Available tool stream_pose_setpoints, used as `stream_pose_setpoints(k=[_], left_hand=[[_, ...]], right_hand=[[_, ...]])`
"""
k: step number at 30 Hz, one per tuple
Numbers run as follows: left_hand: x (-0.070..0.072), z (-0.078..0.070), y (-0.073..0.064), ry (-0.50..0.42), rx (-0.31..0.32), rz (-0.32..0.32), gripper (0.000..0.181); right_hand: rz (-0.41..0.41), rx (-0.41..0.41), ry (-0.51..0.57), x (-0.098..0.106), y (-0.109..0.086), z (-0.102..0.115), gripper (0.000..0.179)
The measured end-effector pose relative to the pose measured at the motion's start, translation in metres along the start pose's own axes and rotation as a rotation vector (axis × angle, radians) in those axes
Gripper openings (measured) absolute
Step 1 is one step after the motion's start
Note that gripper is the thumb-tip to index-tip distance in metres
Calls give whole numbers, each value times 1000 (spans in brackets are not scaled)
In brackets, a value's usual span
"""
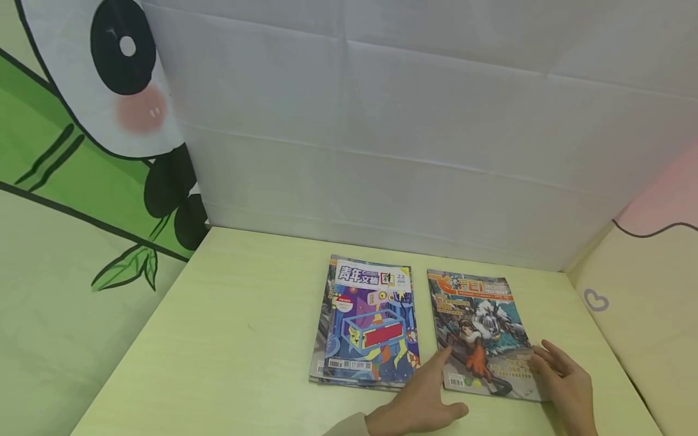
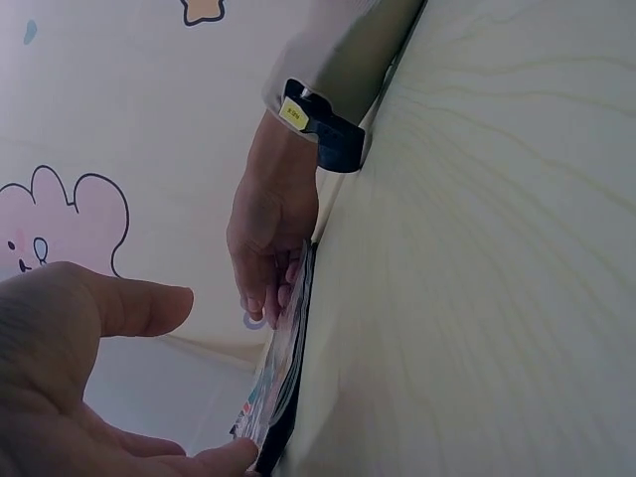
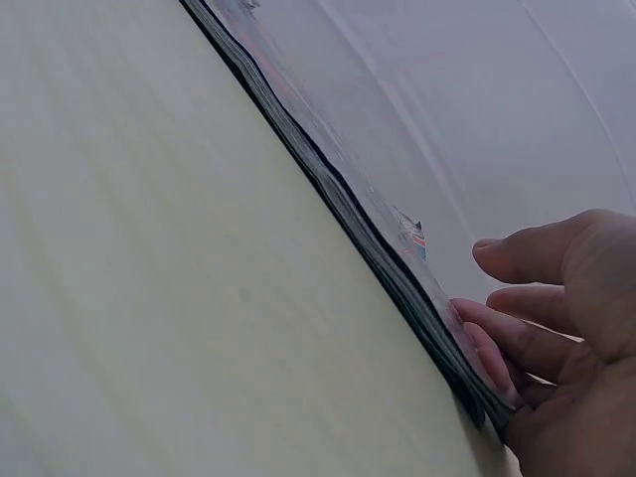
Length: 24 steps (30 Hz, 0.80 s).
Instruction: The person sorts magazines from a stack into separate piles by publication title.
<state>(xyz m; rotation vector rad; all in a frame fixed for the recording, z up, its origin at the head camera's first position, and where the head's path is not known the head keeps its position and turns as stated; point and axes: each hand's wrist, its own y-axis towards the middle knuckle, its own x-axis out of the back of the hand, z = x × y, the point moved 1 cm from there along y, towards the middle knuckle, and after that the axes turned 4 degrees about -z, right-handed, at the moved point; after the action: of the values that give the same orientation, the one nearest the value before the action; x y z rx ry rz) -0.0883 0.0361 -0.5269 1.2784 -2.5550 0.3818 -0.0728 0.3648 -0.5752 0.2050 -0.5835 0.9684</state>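
Observation:
A magazine (image 1: pixel 493 315) with an illustrated figure in red on its cover lies face up on the right part of the table. At its lower left edge is my left hand (image 1: pixel 417 399), thumb spread away and index finger stretched toward the cover. My right hand (image 1: pixel 567 384) touches the lower right edge with loosely bent fingers. From the right wrist view, the magazine (image 3: pixel 343 189) shows a thick layered edge, and the right hand (image 3: pixel 566 328) has its lower fingers against that edge. In the left wrist view, the left hand (image 2: pixel 70 378) has fingertips by the near end.
Left of that magazine lies a slightly uneven pile of magazines (image 1: pixel 376 327), a purple and blue cover on top. The pale yellow table (image 1: pixel 218 339) meets a white cloth backdrop (image 1: pixel 382 133) behind. Printed cloth with cartoon figures (image 1: pixel 125 109) hangs at the left side.

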Motion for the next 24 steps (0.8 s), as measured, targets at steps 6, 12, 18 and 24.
stream_pose_setpoints(k=[6,12,18,24], left_hand=[[4,-2,-2,-71,9,-3,92],[14,-7,-7,-159,-5,-20,87],[30,-3,-11,-185,-82,-79,77],[53,5,-16,-185,-97,-166,74]], right_hand=[[-31,30,-14,-1,-3,4,63],[-121,83,36,-4,-8,10,51],[-141,161,50,-11,-13,21,47],[-143,243,-29,-25,-22,38,44]])
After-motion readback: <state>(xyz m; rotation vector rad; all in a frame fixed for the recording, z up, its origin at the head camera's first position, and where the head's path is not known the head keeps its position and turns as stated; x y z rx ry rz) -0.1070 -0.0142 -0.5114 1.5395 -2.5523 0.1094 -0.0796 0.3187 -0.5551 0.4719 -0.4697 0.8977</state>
